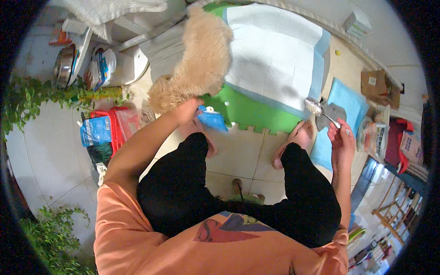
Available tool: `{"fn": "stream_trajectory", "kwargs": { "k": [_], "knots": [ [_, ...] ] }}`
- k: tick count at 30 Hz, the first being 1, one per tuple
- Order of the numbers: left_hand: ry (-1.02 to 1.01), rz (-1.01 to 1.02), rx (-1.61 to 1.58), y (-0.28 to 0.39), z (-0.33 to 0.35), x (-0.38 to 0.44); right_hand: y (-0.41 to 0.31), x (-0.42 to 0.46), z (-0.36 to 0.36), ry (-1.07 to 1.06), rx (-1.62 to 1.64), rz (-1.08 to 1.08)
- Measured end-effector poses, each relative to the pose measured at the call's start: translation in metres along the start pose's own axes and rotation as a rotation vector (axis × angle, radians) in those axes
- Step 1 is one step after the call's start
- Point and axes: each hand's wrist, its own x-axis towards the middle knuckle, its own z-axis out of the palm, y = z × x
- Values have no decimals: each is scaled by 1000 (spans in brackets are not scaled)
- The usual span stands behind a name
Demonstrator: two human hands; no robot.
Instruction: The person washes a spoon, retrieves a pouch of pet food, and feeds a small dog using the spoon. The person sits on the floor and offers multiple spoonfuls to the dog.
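My left hand (187,110) grips a blue soft packet (212,119), blurred, with a small white part on its upper edge. Right beside that hand is a curly tan dog (202,56); its lower end lies close to my wrist and its face cannot be made out. My right hand (342,135) holds a metal spoon (329,119) by the handle, its bowl pointing up and left. A pale, lumpy substance (313,106) appears to fill the bowl. Behind the spoon, a grey cloth-like thing (331,115) lies at the edge of a light-blue pad (349,99).
A white pad with blue borders (271,58) covers much of a green foam mat (261,110). To the left are a red bag (118,132), a blue pouch (96,130) and leafy plants (41,99). A cardboard box (374,86) and a small yellow ball (337,52) are at right.
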Motion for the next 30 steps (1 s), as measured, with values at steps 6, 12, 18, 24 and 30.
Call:
{"fn": "stream_trajectory", "kwargs": {
  "k": [6, 12, 18, 24, 30],
  "knots": [
    [314, -35, 89, -37, -24, 6, -27, -18, 12, 76, -69, 3],
    [305, -170, -73, -81, -77, 5, -53, -20, 36, -11, -201, -5],
    [376, -207, 112, -99, -99, -17, -66, -12, 81, -60, -290, 24],
    [697, -167, -60, -96, -48, -53, -54, -2, 133, -248, -401, 103],
    [1059, -193, -683, -73, 31, -106, -5, 10, 201, -391, -329, 181]
  ]
}}
